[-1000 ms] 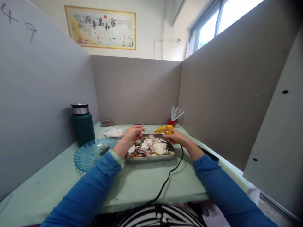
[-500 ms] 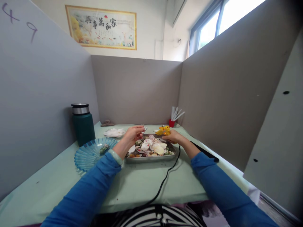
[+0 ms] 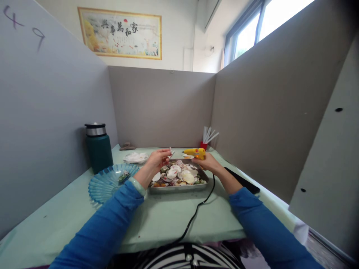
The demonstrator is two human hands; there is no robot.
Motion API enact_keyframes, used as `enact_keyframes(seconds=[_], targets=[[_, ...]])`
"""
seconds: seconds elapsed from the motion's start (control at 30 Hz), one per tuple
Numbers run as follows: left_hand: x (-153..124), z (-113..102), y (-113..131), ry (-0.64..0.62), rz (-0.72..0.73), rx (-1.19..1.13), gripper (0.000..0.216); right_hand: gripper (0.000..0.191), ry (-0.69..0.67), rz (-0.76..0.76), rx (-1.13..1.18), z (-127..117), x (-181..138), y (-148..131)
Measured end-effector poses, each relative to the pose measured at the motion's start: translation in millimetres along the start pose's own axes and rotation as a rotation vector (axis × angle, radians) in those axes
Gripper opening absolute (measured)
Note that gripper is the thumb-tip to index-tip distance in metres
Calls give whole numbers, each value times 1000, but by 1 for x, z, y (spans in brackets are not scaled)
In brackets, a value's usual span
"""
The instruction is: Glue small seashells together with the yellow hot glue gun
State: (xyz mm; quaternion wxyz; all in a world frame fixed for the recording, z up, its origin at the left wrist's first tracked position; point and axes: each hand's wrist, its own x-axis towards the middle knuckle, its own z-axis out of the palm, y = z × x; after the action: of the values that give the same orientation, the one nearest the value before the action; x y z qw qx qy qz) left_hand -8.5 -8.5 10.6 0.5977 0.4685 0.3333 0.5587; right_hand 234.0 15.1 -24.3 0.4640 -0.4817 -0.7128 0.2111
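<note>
My left hand point(image 3: 157, 162) is above the left side of a metal tray point(image 3: 179, 190), its fingertips pinched on a small whitish piece point(image 3: 171, 151) whose kind is too small to make out. Around the handle of a yellow hot glue gun point(image 3: 195, 152), my right hand point(image 3: 209, 163) is closed over the tray's far right corner. The gun's dark nozzle points left towards the pinched piece, with a gap between them. Loose seashells point(image 3: 174, 173) of several sizes fill the tray. A black cord point(image 3: 198, 206) runs from the right hand down to the table's front edge.
A scalloped blue plate point(image 3: 98, 186) with a small shell cluster point(image 3: 123, 176) lies left. Behind it stand a green flask point(image 3: 99, 151) and a white plastic bundle point(image 3: 135, 157). Glue sticks point(image 3: 209, 135) fill a red cup point(image 3: 203, 145). A flat black object point(image 3: 242, 180) lies right. Grey partitions point(image 3: 162, 106) surround the table.
My right hand has moved slightly right and turned the glue gun, so that its side shows and its nozzle points left. My left hand stays about where it was.
</note>
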Motion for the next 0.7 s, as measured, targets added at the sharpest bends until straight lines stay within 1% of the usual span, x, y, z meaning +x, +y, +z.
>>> enact_keyframes(seconds=[0.1,0.2,0.33,0.43,0.5,0.57,0.63,0.7], targets=[[-1,1,1,-4,30,-7,22,32,29,-114,124,5,-11,-14],[-1,2,2,-3,34,0,24,33,16,-142,164,11,-18,-23],[0,1,1,-9,42,5,24,34,44,-142,88,19,-17,-18],[1,1,0,0,46,-1,25,29,87,-164,15,20,-14,-9],[1,1,0,3,41,-3,27,26,147,-262,-31,19,-14,-4],[1,1,0,2,34,-5,30,21,207,-427,-95,18,-15,-1],[1,1,0,3,27,-9,33,17,228,-591,-169,17,-17,-1],[2,0,0,-4,32,-16,39,18,220,-708,-232,17,-18,-1]])
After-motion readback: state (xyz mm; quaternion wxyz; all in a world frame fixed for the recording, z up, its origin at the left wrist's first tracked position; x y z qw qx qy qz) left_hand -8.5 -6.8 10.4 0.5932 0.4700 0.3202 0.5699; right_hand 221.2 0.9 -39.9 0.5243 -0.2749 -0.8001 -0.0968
